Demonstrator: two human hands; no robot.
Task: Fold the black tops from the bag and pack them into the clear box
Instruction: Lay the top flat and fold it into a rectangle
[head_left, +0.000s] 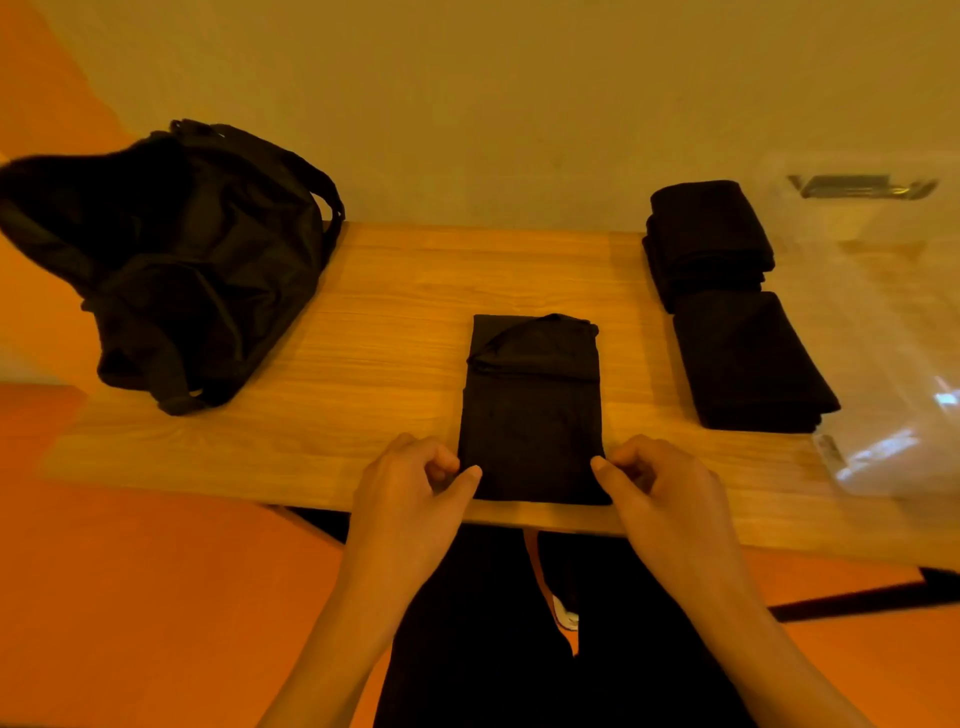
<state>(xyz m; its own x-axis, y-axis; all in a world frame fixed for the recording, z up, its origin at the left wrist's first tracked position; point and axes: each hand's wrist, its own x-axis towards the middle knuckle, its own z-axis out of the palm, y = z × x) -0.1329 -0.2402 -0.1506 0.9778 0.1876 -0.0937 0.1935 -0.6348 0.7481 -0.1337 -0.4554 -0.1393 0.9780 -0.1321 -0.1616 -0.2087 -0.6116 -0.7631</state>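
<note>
Head view: a narrow, folded black fabric top (530, 410), laid at the front edge of the wooden desk (374, 291), is pinched at its near corners by the curled fingers (467, 475) of the left hand (410, 499) and right hand (665, 499). Were one side lifted higher, the layers could be slid apart.

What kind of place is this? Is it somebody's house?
Probably a plain room indoors, maybe at home; I cannot be sure. A wooden table stands against a bare wall over an orange floor, with a black bag, folded black tops and a clear box on it.
</note>
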